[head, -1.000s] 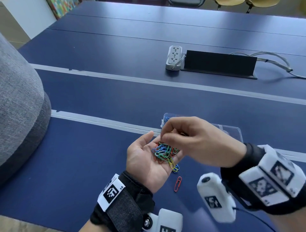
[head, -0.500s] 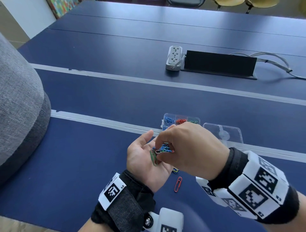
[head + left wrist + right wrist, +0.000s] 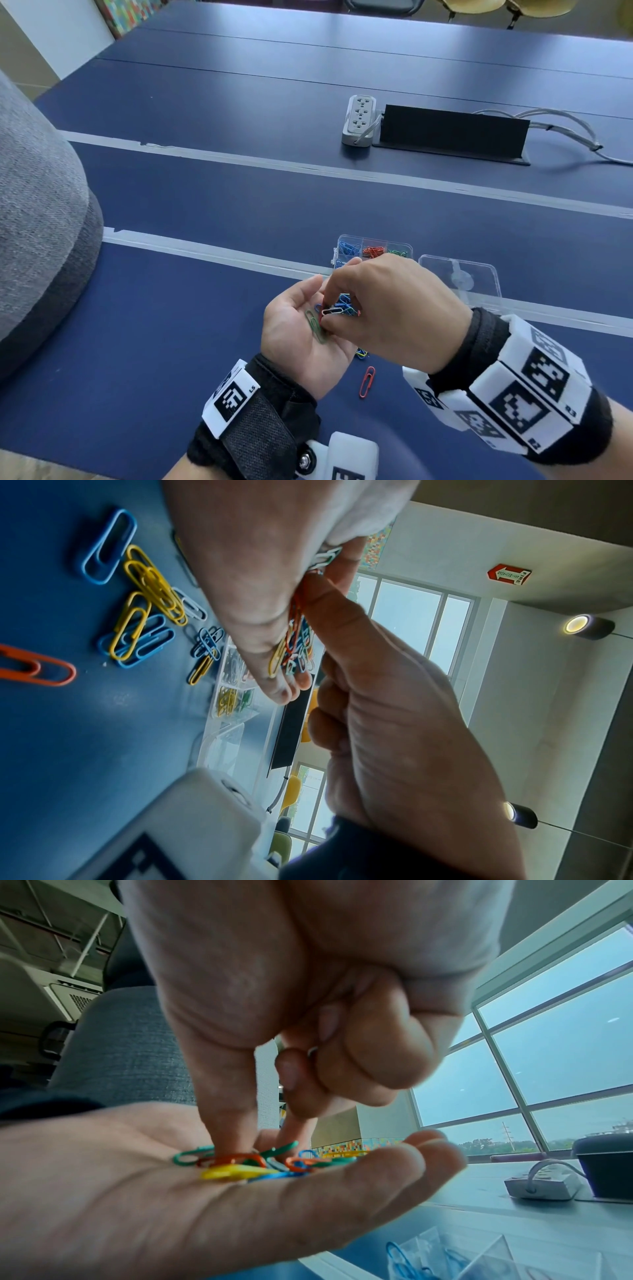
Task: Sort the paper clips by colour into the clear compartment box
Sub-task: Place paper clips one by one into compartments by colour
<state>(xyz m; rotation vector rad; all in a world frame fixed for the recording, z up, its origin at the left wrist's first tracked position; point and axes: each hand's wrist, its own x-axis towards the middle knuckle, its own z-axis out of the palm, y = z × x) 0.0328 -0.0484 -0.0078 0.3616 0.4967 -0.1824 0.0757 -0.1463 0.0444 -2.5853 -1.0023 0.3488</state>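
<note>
My left hand (image 3: 294, 329) lies palm up over the table and cups a pile of mixed paper clips (image 3: 344, 305) on fairly straight fingers. One green clip (image 3: 315, 325) lies apart on the palm. My right hand (image 3: 329, 308) reaches down from above, its thumb and index finger in the pile, and pinches a white clip (image 3: 332, 311). The pile (image 3: 240, 1167) shows green, orange, yellow and blue. Just beyond the hands the clear compartment box (image 3: 409, 247) stands open with blue, red and green clips in separate cells; part of it is hidden.
The box lid (image 3: 459, 277) lies flat to the right of the box. A red clip (image 3: 367, 381) and several loose clips (image 3: 147, 607) lie on the blue table under the hands. A power strip (image 3: 358, 121) and a black cable box (image 3: 452, 133) sit farther back. At the left is a grey cushion (image 3: 41, 222).
My right hand has come down and toward me onto the left palm, uncovering the box. A green clip now lies apart on the palm, and a white clip sits in the right fingers.
</note>
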